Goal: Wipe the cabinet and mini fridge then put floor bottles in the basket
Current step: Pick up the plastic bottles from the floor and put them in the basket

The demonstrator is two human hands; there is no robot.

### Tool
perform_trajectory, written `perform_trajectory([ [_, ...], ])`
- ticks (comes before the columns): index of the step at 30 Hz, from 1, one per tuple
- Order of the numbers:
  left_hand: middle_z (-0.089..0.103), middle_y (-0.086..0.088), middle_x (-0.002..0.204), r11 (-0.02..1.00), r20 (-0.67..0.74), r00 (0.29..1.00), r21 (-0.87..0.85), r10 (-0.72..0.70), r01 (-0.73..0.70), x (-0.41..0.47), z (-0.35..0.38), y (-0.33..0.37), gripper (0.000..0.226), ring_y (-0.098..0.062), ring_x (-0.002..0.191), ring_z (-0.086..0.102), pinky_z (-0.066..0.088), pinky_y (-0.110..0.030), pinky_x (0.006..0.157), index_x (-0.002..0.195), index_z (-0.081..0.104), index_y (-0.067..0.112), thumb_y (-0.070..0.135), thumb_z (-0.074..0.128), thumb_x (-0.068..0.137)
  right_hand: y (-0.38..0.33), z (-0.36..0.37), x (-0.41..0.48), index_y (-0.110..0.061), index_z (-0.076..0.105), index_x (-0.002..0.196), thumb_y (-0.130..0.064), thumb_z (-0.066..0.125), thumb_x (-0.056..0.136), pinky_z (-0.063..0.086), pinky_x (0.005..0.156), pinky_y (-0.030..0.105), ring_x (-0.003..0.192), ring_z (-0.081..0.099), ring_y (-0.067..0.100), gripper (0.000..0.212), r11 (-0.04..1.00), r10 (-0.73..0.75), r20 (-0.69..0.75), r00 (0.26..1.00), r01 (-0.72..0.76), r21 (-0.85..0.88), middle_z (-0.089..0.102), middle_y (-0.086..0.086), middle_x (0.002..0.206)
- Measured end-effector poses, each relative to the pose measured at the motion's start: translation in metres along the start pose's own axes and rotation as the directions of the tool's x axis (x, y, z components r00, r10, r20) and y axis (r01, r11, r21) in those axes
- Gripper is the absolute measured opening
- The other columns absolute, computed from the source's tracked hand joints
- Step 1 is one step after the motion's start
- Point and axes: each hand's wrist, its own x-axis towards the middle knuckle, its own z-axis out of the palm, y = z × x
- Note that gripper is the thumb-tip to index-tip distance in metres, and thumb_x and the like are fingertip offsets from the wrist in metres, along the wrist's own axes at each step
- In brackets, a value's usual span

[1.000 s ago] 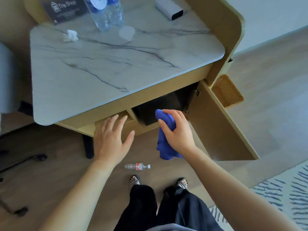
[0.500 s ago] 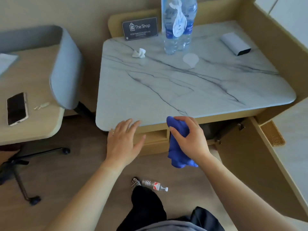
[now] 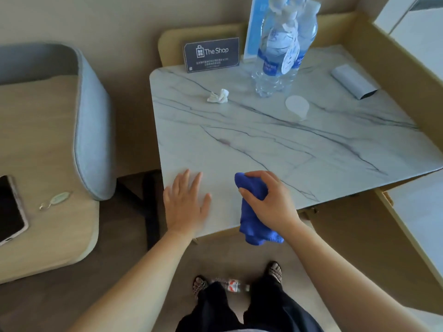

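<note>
The cabinet's white marble top point(image 3: 275, 144) fills the middle of the head view. My right hand point(image 3: 271, 200) grips a bunched blue cloth point(image 3: 254, 212) at the top's front edge, and the cloth's tail hangs below the edge. My left hand point(image 3: 187, 202) lies flat and open on the front left corner of the marble. A small plastic bottle point(image 3: 232, 285) with a red and white label lies on the floor between my feet, partly hidden by my legs. The cabinet door point(image 3: 359, 248) stands open at the right. The mini fridge and the basket are out of sight.
On the marble stand two tall water bottles point(image 3: 280, 56), a dark "The Shop" sign point(image 3: 212, 55), a crumpled white tissue point(image 3: 218, 95), a round white coaster point(image 3: 297, 106) and a grey box point(image 3: 353, 81). A grey chair point(image 3: 91, 121) and a desk point(image 3: 40, 144) with a phone point(image 3: 9, 209) are at the left.
My view has lifted from the open cabinet underside to the marble top. Both hands have risen from below the edge onto the top's front edge; the cloth stays in my right hand.
</note>
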Motion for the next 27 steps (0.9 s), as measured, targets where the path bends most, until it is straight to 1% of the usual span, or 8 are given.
perform_trajectory([
  [3,0.039,-0.007,0.149,0.999,-0.04,0.999,-0.04,-0.036,0.034,0.002,0.003,-0.001,0.059,-0.026,0.136,0.036,0.032,-0.052,0.105,0.139,0.045,0.02,0.047,0.032,0.088,-0.007,0.01,0.029,-0.037,0.057,0.11,-0.031,0.065,0.085,0.034,0.081,0.011,0.107,0.05,0.004,0.027,0.999,-0.043,0.033,0.999,0.044,-0.029,0.051,-0.016,0.117],
  [6,0.042,-0.005,0.147,0.997,-0.072,0.997,-0.077,-0.038,0.033,0.001,0.006,-0.002,0.059,-0.025,0.135,0.039,0.033,-0.05,0.105,0.136,0.049,0.019,0.047,0.035,0.087,-0.015,0.021,0.062,-0.034,0.057,0.112,-0.029,0.065,0.085,0.037,0.089,0.021,0.109,0.049,0.009,0.028,0.995,-0.086,0.073,0.994,0.09,-0.05,0.049,-0.018,0.115],
  [11,0.043,-0.004,0.147,0.988,-0.117,0.987,-0.12,-0.112,0.098,0.001,0.007,-0.003,0.057,-0.022,0.136,0.037,0.028,-0.04,0.108,0.137,0.049,0.016,0.044,0.038,0.09,-0.022,0.044,0.103,-0.025,0.057,0.118,-0.026,0.064,0.086,0.036,0.091,0.024,0.111,0.046,0.017,0.033,0.976,-0.186,0.154,0.97,0.201,-0.084,0.047,-0.012,0.115],
  [13,0.041,-0.003,0.148,0.986,-0.112,0.985,-0.123,-0.13,0.116,0.001,0.006,-0.002,0.057,-0.02,0.138,0.034,0.026,-0.037,0.111,0.139,0.047,0.015,0.045,0.037,0.092,-0.015,0.056,0.106,-0.025,0.054,0.123,-0.028,0.06,0.087,0.036,0.093,0.031,0.115,0.042,0.018,0.037,0.955,-0.206,0.209,0.956,0.243,-0.17,0.046,-0.007,0.125],
  [16,0.04,-0.001,0.149,0.983,-0.09,0.985,-0.122,-0.148,0.136,0.002,0.005,-0.001,0.057,-0.017,0.139,0.032,0.026,-0.036,0.112,0.141,0.045,0.015,0.045,0.035,0.093,0.001,0.073,0.102,-0.025,0.047,0.131,-0.034,0.054,0.09,0.037,0.095,0.043,0.124,0.035,0.022,0.043,0.862,-0.276,0.225,0.934,0.344,-0.371,0.041,-0.003,0.136],
  [19,0.04,0.0,0.149,0.98,-0.088,0.984,-0.139,-0.156,0.143,0.004,0.004,0.0,0.056,-0.015,0.139,0.032,0.027,-0.035,0.112,0.14,0.046,0.015,0.043,0.038,0.093,0.01,0.077,0.105,-0.023,0.048,0.13,-0.036,0.051,0.089,0.039,0.092,0.045,0.122,0.038,0.025,0.043,0.826,-0.338,0.2,0.92,0.391,-0.405,0.044,0.001,0.136],
  [22,0.041,0.0,0.148,0.978,-0.1,0.982,-0.152,-0.157,0.141,0.004,0.003,0.001,0.054,-0.015,0.138,0.034,0.027,-0.033,0.111,0.139,0.047,0.015,0.042,0.04,0.093,0.013,0.078,0.109,-0.023,0.049,0.126,-0.038,0.044,0.086,0.041,0.089,0.044,0.116,0.04,0.024,0.043,0.8,-0.389,0.193,0.901,0.434,-0.415,0.047,0.002,0.132],
  [27,0.043,-0.001,0.146,0.976,-0.118,0.981,-0.175,-0.151,0.129,0.006,0.002,0.001,0.053,-0.016,0.136,0.037,0.027,-0.033,0.11,0.137,0.05,0.014,0.041,0.038,0.094,0.013,0.078,0.109,-0.022,0.05,0.126,-0.041,0.04,0.086,0.042,0.087,0.043,0.115,0.042,0.024,0.045,0.803,-0.395,0.194,0.898,0.44,-0.402,0.049,0.002,0.13],
])
